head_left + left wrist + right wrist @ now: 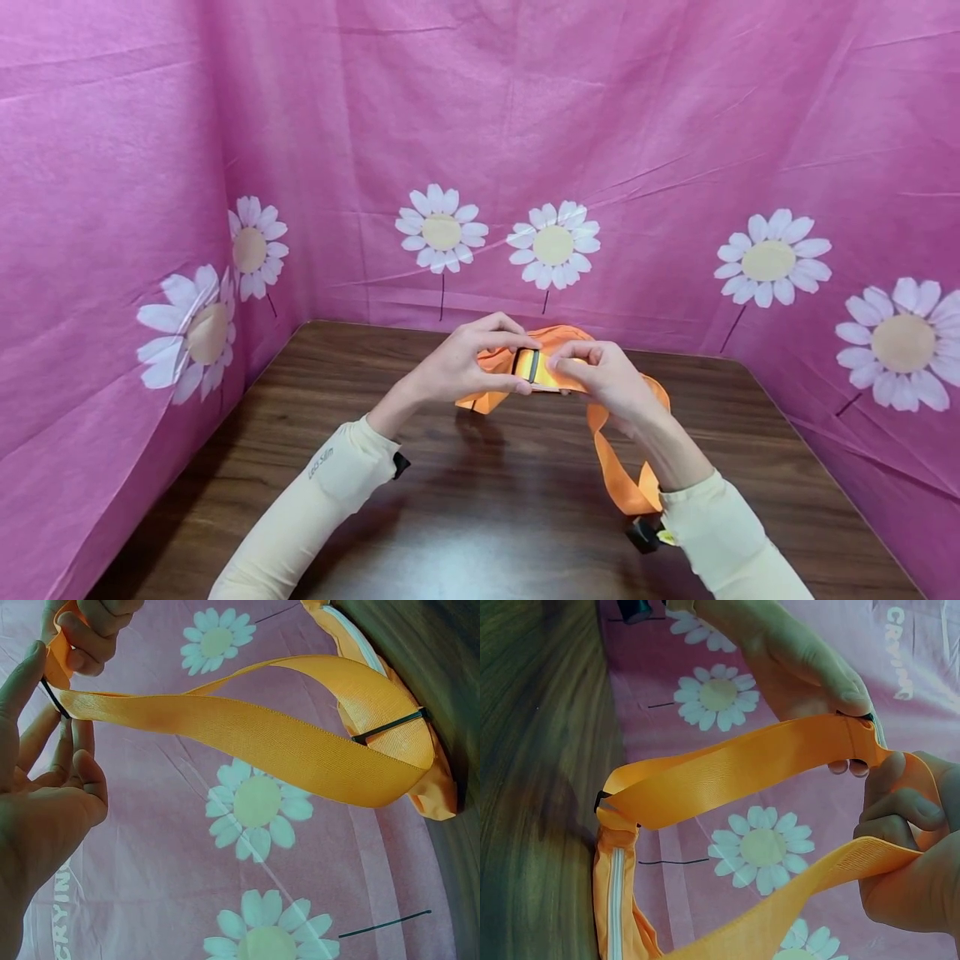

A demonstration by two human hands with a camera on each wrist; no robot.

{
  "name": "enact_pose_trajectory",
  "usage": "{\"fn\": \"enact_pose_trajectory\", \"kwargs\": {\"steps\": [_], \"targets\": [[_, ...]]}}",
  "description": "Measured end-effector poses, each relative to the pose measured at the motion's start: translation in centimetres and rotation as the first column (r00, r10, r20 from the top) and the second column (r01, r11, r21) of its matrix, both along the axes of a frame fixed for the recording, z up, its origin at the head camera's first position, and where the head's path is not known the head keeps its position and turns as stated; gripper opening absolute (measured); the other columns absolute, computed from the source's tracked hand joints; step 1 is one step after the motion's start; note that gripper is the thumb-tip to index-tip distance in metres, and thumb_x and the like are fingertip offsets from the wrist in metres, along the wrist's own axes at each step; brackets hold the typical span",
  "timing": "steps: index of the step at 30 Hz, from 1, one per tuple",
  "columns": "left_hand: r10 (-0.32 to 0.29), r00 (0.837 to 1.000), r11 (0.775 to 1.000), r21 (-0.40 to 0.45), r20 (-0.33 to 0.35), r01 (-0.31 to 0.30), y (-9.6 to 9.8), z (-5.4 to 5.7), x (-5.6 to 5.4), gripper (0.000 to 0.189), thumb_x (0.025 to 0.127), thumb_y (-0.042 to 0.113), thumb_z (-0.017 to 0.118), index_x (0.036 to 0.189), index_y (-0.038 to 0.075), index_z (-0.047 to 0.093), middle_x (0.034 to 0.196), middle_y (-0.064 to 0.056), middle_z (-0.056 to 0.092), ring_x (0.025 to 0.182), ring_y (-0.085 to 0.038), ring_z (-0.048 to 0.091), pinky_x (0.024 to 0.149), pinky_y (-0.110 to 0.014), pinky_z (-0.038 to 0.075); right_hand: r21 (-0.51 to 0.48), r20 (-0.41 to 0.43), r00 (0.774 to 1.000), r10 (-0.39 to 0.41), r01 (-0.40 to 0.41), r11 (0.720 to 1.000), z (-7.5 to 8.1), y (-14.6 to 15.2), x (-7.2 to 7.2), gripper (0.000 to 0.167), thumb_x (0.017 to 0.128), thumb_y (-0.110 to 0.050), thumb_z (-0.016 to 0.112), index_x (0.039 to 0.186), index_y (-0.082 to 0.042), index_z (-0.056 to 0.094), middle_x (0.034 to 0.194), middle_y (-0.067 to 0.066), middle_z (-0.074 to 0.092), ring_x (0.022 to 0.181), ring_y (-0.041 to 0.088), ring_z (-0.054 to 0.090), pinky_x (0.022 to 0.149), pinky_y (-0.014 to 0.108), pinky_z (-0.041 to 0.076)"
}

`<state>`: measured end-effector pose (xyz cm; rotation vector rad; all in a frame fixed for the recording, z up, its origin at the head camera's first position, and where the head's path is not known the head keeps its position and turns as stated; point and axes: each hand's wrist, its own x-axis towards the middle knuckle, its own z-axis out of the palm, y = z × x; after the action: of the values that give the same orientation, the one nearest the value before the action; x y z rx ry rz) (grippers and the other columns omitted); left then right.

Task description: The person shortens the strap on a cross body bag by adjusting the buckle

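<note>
An orange zippered fabric pouch with a long orange strap is in front of me, near the far part of the table. My left hand pinches a black strap slider between the thumb and fingertips at its edges. On the other side of the slider, my right hand grips the strap, its fingers curled round it. From the slider, the strap runs in a long loop to a black ring at the pouch's end. A white zipper shows along the pouch in the right wrist view.
Beneath the hands is a dark brown wooden table. Pink cloth printed with white daisies stands around its back and sides. More strap hangs in a loop below my right wrist, close to a black wrist device.
</note>
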<state>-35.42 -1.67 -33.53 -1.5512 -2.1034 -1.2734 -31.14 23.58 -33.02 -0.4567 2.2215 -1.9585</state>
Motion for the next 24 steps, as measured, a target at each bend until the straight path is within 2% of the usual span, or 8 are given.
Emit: {"fn": "enact_pose_trajectory", "kwargs": {"steps": [6, 12, 16, 20, 24], "targets": [[0.012, 1.000, 1.000, -0.006, 0.008, -0.011, -0.08, 0.02, 0.19, 0.048, 0.082, 0.032, 0.089, 0.126, 0.020, 0.073, 0.116, 0.010, 0.060, 0.111, -0.008, 0.056, 0.089, -0.033, 0.048, 0.018, -0.003, 1.000, -0.003, 0.003, 1.000, -0.03, -0.14, -0.01, 0.028, 0.096, -0.021, 0.074, 0.096, 0.007, 0.068, 0.081, 0.002, 0.054, 0.070, 0.015, 0.054, 0.061, 0.027, 0.049], [0.015, 1.000, 1.000, -0.018, -0.010, -0.016, -0.06, -0.02, 0.22, 0.048, 0.081, 0.032, 0.089, 0.125, 0.019, 0.073, 0.114, 0.010, 0.060, 0.109, -0.007, 0.056, 0.087, -0.032, 0.048, 0.015, 0.006, 1.000, -0.006, 0.005, 1.000, -0.16, -0.26, 0.04, 0.021, 0.096, -0.019, 0.073, 0.098, 0.002, 0.073, 0.083, 0.002, 0.063, 0.071, 0.014, 0.059, 0.063, 0.027, 0.051], [0.027, 0.999, 0.999, -0.018, -0.022, -0.028, 0.09, -0.06, 0.22, 0.050, 0.080, 0.033, 0.090, 0.125, 0.019, 0.074, 0.113, 0.011, 0.060, 0.107, -0.006, 0.056, 0.087, -0.031, 0.048, 0.009, 0.005, 1.000, 0.008, -0.009, 1.000, -0.30, -0.27, 0.09, 0.023, 0.097, -0.022, 0.073, 0.097, 0.001, 0.072, 0.076, 0.001, 0.062, 0.065, 0.012, 0.056, 0.055, 0.023, 0.046], [0.041, 0.997, 0.999, -0.003, -0.064, -0.041, 0.28, -0.11, 0.26, 0.053, 0.078, 0.035, 0.091, 0.124, 0.015, 0.074, 0.111, 0.010, 0.061, 0.104, -0.005, 0.057, 0.083, -0.029, 0.049, -0.001, -0.010, 0.999, 0.045, -0.045, 0.999, -0.30, -0.29, 0.28, 0.026, 0.097, -0.023, 0.072, 0.096, 0.003, 0.069, 0.068, 0.003, 0.059, 0.055, 0.011, 0.049, 0.045, 0.020, 0.034], [0.052, 0.990, 0.999, 0.013, -0.132, -0.050, 0.35, -0.14, 0.42, 0.054, 0.078, 0.034, 0.091, 0.122, 0.009, 0.075, 0.110, 0.007, 0.062, 0.100, -0.007, 0.058, 0.080, -0.026, 0.049, 0.010, -0.012, 0.999, 0.050, -0.050, 0.999, -0.23, -0.40, 0.43, 0.025, 0.097, -0.023, 0.071, 0.095, 0.002, 0.068, 0.066, 0.007, 0.059, 0.049, 0.009, 0.043, 0.042, 0.020, 0.029]]}}
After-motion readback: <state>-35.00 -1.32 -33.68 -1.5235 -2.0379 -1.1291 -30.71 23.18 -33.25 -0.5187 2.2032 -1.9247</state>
